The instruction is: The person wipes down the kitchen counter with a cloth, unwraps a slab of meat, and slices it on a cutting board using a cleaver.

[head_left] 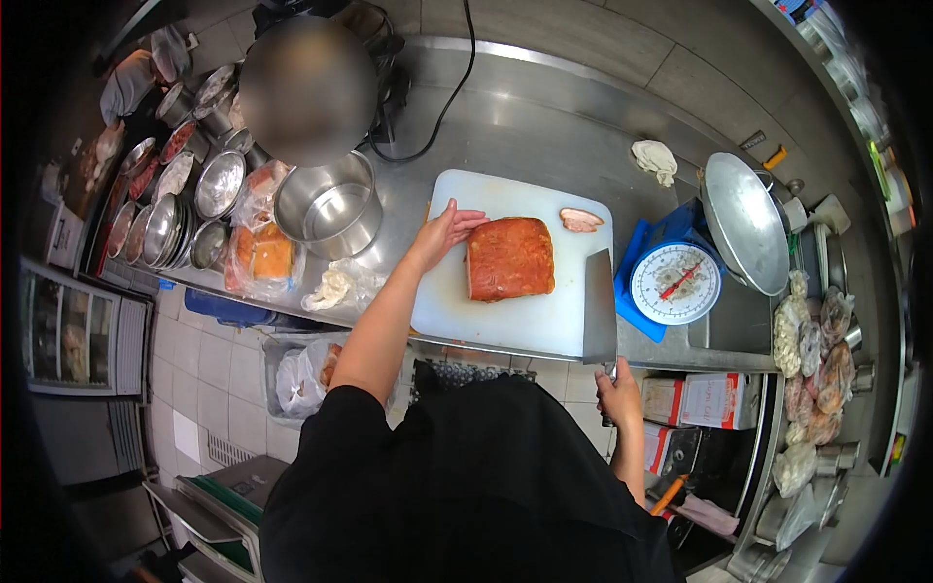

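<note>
1. Bowls (185, 209) of steel crowd the upper left of the frame, stacked and nested on the counter, with a bagged orange-brown piece of food (264, 255) just right of them and a deep steel pot (330, 206) beside that.
2. Left of centre, the left hand (445, 233) lies open, fingers spread and flat, its fingertips touching the left edge of the roast pork slab (509, 257). For a clean cut I judge it should press the slab firmly and curl the fingertips back from the blade's path.
3. At centre, the slab rests skin-up on the white cutting board (486, 316), roughly in its middle; a small cut slice (581, 220) lies apart near the board's upper right corner.
4. Right of centre, the cleaver (600, 306) stands with its blade over the board's right edge, clear of the meat. The right hand (618, 394) is closed round its handle at the lower edge of the counter. A square, vertical stroke would likely serve better than sawing.
5. Further right sits a blue dial scale (674, 282) with a steel pan (746, 223) tilted behind it, and a crumpled cloth (655, 158) above.
6. The surface is a stainless steel counter (544, 136); bagged foods (814, 364) pile at the far right, and pale floor tiles (209, 364) show at lower left.
</note>
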Motion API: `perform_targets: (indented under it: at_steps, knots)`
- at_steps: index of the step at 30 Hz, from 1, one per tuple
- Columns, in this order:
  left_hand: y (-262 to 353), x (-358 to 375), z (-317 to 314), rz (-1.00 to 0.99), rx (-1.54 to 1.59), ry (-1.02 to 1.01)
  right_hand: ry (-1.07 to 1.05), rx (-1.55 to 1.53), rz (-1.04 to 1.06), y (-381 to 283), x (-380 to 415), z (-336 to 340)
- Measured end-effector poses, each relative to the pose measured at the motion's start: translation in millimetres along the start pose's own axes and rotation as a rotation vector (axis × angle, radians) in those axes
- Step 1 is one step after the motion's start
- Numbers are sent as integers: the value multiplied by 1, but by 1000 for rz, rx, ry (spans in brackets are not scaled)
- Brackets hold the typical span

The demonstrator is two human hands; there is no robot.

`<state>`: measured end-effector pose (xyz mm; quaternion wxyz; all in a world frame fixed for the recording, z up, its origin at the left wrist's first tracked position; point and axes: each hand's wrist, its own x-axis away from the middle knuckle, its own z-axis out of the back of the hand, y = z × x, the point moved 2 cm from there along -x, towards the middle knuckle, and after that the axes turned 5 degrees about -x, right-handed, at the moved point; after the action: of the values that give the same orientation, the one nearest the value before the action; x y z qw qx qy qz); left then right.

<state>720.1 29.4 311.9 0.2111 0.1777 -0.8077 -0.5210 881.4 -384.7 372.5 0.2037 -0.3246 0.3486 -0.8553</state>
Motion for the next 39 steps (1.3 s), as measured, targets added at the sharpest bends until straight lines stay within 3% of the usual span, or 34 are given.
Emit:
perform_targets:
  at_steps: [26,33,39]
  knots:
    - [-3,-4,-3,14,-87,17,11,-82,-9,3,0,1]
    - [-9,5,-6,-29,-118,9,7,-167,86,-65,34,1]
    - [-14,1,-5,-67,-177,-25,-51,93,221,-122,46,-25]
